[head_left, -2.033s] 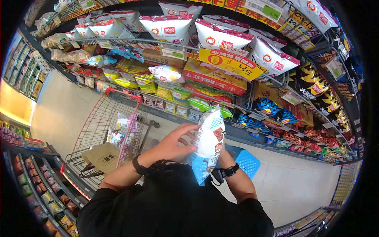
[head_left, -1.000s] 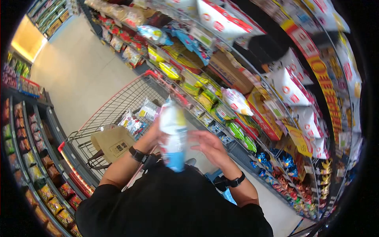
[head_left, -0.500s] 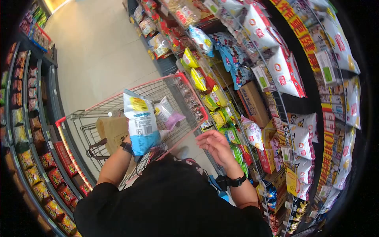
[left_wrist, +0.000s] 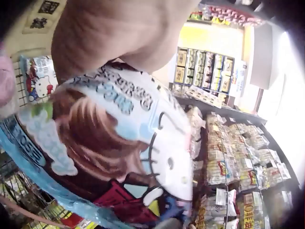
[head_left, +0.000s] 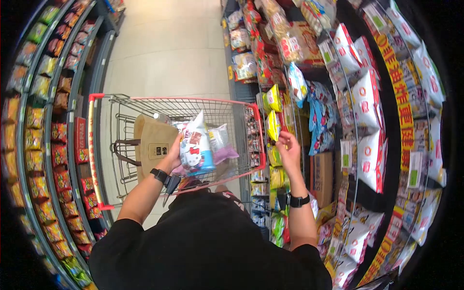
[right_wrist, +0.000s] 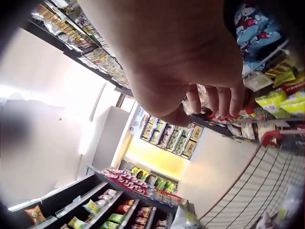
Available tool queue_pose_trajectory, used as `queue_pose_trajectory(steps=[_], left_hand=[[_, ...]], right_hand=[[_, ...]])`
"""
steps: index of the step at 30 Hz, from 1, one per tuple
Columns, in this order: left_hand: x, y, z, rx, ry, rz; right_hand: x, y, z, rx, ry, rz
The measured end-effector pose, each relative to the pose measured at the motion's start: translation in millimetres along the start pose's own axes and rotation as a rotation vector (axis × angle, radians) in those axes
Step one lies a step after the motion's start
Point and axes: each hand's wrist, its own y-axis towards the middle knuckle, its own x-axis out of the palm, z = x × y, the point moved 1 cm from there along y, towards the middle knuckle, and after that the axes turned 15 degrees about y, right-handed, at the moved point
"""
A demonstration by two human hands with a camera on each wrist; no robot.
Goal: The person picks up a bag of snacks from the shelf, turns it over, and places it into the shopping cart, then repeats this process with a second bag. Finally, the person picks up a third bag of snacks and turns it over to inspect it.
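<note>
In the head view the left hand (head_left: 173,153) grips the left side of a white and blue snack bag (head_left: 195,152), held over the cart. The left wrist view shows the bag's printed front (left_wrist: 109,143) close up, with the left hand (left_wrist: 119,36) at its upper edge. The right hand (head_left: 289,151) is raised beside the right-hand shelf, near small yellow bags (head_left: 273,125), and holds nothing. Its fingers hang loosely bent in the right wrist view, where the hand (right_wrist: 186,71) touches nothing.
The shopping cart (head_left: 179,98) stands in front of the person, holding a brown paper bag (head_left: 145,145) and a silver and purple bag (head_left: 221,140). Snack shelves line both sides, the left one (head_left: 104,53) close to the cart handle. Tiled floor (head_left: 164,43) stretches ahead.
The view has turned left along the aisle. The bag passed from the right hand to the left hand and moved over the cart. The right hand came free and is now beside the shelf.
</note>
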Motion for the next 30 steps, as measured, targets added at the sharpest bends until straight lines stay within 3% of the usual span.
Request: queue_pose_trajectory(steps=[2, 3, 4, 6, 11, 14, 20, 26, 30], left_hand=[[-10, 4, -22, 0.029, -0.014, 0.096], [-18, 10, -36, 0.059, -0.001, 0.157], [-21, 7, -43, -0.048, 0.032, 0.194], [-26, 10, -62, -0.153, 0.142, 0.356], [4, -13, -62, -0.08, 0.248, 0.146], [12, -26, -65, -0.067, 0.248, 0.167], [-5, -36, -84, -0.035, 0.185, 0.217], [-18, -41, -84, -0.019, 0.131, 0.193], [-30, -36, -79, -0.005, 0.155, 0.157]], right_hand=[[-17, 42, 13, 0.122, -0.042, 0.031], [-21, 61, 13, -0.039, -0.198, 0.042], [-24, 77, 13, -0.199, -0.353, 0.058], [-33, 106, 16, -0.311, -0.562, 0.091], [-41, 158, 25, -0.153, -0.616, 0.137], [-50, 178, 47, -0.144, -0.689, 0.091], [-43, 180, 36, -0.048, -0.737, 0.092], [-51, 173, 32, -0.233, -0.675, 0.149], [-32, 132, -11, -0.414, -0.615, 0.186]])
